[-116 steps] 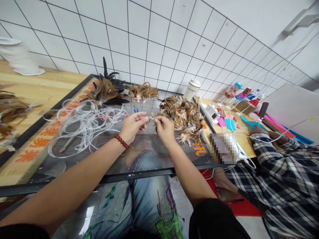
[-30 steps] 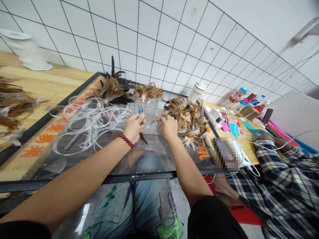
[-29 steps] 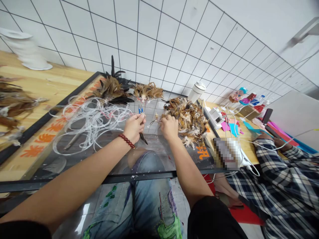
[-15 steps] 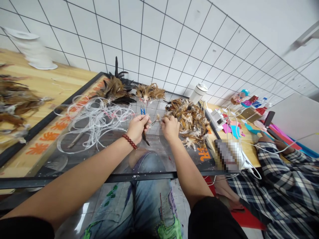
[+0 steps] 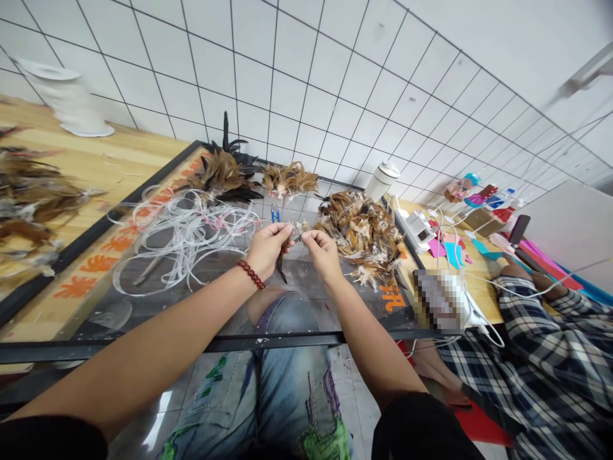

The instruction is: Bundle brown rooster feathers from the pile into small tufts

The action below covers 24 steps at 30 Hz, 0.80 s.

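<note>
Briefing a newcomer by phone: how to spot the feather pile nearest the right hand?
On the glass table, look right of the right hand. The feather pile there is the biggest, a loose brown-and-white heap; the dark bunch and tan bunch behind are smaller.

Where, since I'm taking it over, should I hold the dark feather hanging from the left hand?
Probably pinch the dark slender feather at its free lower end, from the near side: it hangs below the left hand, whose grip covers its top.

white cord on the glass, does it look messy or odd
The white cord lies in a tangle on the glass top, loops sprawling left of the left hand, which pinches a dark feather. Nothing looks damaged.
</note>
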Each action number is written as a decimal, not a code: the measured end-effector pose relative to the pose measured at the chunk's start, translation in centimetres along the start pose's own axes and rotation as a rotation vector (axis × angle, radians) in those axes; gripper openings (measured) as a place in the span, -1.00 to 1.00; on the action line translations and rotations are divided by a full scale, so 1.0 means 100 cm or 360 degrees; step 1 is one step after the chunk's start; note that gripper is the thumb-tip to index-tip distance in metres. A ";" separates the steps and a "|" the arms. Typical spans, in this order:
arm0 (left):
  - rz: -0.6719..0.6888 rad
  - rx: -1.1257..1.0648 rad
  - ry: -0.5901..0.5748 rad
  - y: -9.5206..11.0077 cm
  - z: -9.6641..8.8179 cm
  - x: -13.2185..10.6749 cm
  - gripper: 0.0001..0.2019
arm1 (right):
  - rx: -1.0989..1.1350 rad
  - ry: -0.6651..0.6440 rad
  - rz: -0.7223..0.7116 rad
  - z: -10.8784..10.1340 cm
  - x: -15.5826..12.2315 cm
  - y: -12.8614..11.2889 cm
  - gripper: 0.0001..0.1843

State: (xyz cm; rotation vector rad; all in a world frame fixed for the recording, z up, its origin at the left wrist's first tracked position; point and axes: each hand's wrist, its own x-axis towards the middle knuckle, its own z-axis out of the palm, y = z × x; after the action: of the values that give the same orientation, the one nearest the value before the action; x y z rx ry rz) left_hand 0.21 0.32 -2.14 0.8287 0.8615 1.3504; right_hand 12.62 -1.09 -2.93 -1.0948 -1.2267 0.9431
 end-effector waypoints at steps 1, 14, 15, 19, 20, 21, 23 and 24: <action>-0.0011 -0.0006 -0.0018 0.000 0.000 -0.001 -0.75 | 0.0020 -0.0011 0.0010 0.001 0.000 0.000 -0.74; -0.0025 -0.0027 -0.0032 0.006 0.002 -0.002 -0.75 | -0.0503 -0.0082 -0.0171 0.001 -0.001 0.002 -0.73; 0.0030 -0.0031 0.0038 0.007 0.001 0.001 -0.77 | -0.0766 -0.0061 -0.0260 -0.001 0.000 0.003 -0.75; 0.0218 -0.0094 0.0311 0.014 -0.004 0.011 -0.82 | -0.1746 -0.0298 -0.0524 -0.003 -0.003 0.001 -0.65; 0.0216 -0.0123 0.0350 0.015 -0.004 0.012 -0.83 | -0.1874 -0.0370 -0.0542 -0.001 -0.004 -0.001 -0.65; 0.0200 -0.0153 0.0372 0.016 -0.005 0.013 -0.83 | -0.1946 -0.0419 -0.0552 0.000 -0.005 -0.003 -0.69; 0.0162 -0.0184 0.0374 0.016 -0.004 0.013 -0.83 | -0.1944 -0.0427 -0.0554 0.001 -0.006 -0.006 -0.77; 0.0142 -0.0181 0.0360 0.015 -0.004 0.013 -0.83 | -0.1862 -0.0393 -0.0542 0.001 -0.006 -0.007 -0.81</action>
State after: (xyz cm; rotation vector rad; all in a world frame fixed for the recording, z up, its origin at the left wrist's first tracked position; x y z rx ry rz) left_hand -0.78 1.67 -1.05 0.6406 0.9209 1.5784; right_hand 12.45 -1.83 -2.36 -1.5769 -2.1871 0.0042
